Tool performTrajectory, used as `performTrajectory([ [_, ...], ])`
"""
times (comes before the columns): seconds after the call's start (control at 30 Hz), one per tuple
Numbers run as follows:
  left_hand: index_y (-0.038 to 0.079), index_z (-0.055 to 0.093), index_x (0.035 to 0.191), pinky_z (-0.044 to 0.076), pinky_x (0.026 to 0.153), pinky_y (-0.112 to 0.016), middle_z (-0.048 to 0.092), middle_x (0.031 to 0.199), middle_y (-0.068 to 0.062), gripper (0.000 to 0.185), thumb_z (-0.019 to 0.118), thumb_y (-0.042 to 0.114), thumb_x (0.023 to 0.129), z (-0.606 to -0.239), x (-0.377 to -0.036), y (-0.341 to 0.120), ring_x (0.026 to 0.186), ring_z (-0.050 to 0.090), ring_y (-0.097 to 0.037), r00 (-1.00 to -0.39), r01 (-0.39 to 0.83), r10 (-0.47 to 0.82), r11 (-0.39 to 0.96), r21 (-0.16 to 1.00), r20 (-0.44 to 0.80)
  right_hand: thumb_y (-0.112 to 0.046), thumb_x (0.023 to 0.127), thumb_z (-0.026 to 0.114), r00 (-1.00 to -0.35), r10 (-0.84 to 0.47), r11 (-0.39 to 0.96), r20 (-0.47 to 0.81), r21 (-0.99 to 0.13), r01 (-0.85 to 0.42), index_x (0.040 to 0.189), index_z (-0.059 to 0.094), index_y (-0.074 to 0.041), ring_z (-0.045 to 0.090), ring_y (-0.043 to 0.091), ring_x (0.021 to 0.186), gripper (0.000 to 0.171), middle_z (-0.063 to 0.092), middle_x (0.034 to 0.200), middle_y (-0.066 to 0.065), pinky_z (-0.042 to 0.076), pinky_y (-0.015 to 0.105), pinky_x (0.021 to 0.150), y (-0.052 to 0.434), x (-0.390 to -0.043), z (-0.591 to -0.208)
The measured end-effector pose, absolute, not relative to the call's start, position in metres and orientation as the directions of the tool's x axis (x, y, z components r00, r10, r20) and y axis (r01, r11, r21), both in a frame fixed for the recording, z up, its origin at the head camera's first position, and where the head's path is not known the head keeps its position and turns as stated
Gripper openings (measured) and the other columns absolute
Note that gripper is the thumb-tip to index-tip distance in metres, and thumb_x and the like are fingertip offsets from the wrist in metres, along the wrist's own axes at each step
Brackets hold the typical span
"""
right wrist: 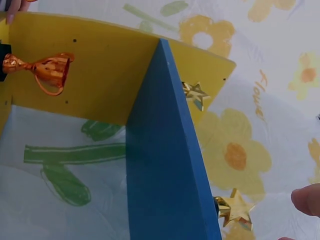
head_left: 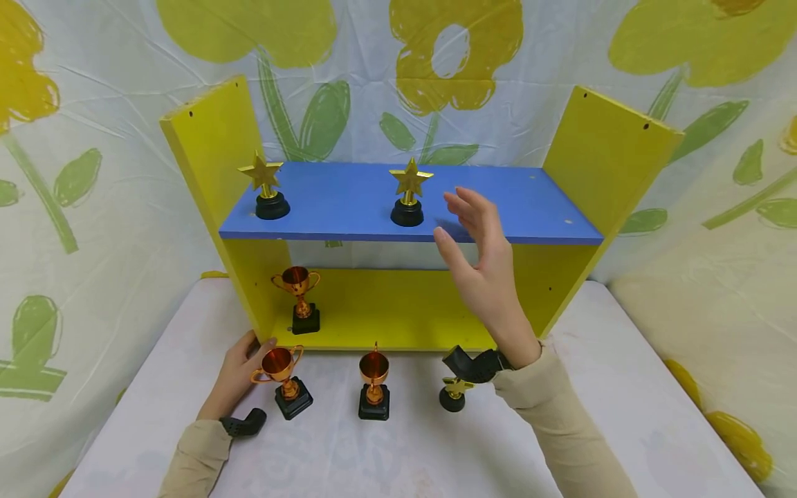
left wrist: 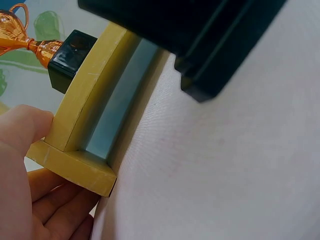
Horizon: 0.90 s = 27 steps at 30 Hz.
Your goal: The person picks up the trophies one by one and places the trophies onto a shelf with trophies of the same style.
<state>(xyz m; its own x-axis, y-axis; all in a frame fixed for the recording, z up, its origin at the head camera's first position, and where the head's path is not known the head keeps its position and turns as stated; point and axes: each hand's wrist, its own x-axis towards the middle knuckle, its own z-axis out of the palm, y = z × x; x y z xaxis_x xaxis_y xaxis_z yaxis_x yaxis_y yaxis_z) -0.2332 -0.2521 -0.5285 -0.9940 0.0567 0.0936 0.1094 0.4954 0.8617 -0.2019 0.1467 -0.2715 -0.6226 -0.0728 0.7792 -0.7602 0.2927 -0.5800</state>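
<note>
Trophies are the business of the head view: the right hand (head_left: 482, 266) hangs with fingers loosely spread and holding nothing, just right of the star trophy (head_left: 409, 191) that stands mid-way along the blue shelf (head_left: 529, 207). A second star trophy (head_left: 266, 185) stands at the shelf's left end. The left hand (head_left: 239, 373) rests at the lower front corner of the yellow shelf unit (head_left: 613, 155), fingers laid against its edge. Just beside that hand stands a cup trophy (head_left: 285, 379) on the white table (head_left: 623, 415); another cup (head_left: 374, 384) and a small piece half hidden by the right wrist stand further right, and a third cup (head_left: 300, 299) sits on the bottom board.

From the left wrist, the fingers (left wrist: 30, 165) lie curled against the unit's corner (left wrist: 75, 170).

From the right wrist, only a fingertip (right wrist: 306, 200) shows beside the star (right wrist: 235, 210), apart from it.

The star trophy looks like light, shiny plastic, stiff but easily toppled, with thin points and a narrow stem. A pinch at the stem just above the black base, or round the base itself, would likely hold best, since the glossy star face may slip.
</note>
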Motion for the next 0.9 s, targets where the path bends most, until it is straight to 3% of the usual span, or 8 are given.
performTrajectory([
  [0.37,0.004,0.042,0.147,0.029,0.111,-0.063,0.052,0.141,-0.02,0.061,0.054,0.043,0.101,-0.528,-0.233,-0.252,0.133,0.043,-0.038,-0.993,0.12,0.065,0.484,0.867,0.102,0.006,0.092,0.062,-0.601,-0.057,0.301,0.798,-0.56,-0.772,0.141,0.044,0.002,0.049,0.023,0.132,0.052,0.054,0.14,0.015,0.034,0.038,0.114,0.152,-0.186,-0.282],
  [0.67,0.005,0.043,0.145,0.029,0.11,-0.063,0.054,0.138,-0.02,0.06,0.054,0.044,0.101,-0.529,-0.235,-0.254,0.129,0.045,-0.037,-0.993,0.12,0.064,0.492,0.862,0.101,0.001,0.094,0.061,-0.587,-0.04,0.342,0.809,-0.541,-0.769,0.14,0.047,0.001,0.047,0.026,0.133,0.048,0.053,0.141,0.013,0.033,0.041,0.114,0.163,-0.174,-0.297],
  [0.9,0.005,0.046,0.141,0.031,0.109,-0.063,0.055,0.134,-0.02,0.057,0.055,0.044,0.101,-0.53,-0.235,-0.254,0.124,0.048,-0.036,-0.993,0.117,0.053,0.498,0.859,0.105,0.01,0.088,0.06,-0.558,-0.013,0.348,0.83,-0.519,-0.781,0.135,0.051,0.005,0.049,0.029,0.13,0.048,0.056,0.138,0.016,0.034,0.041,0.114,0.172,-0.166,-0.31],
])
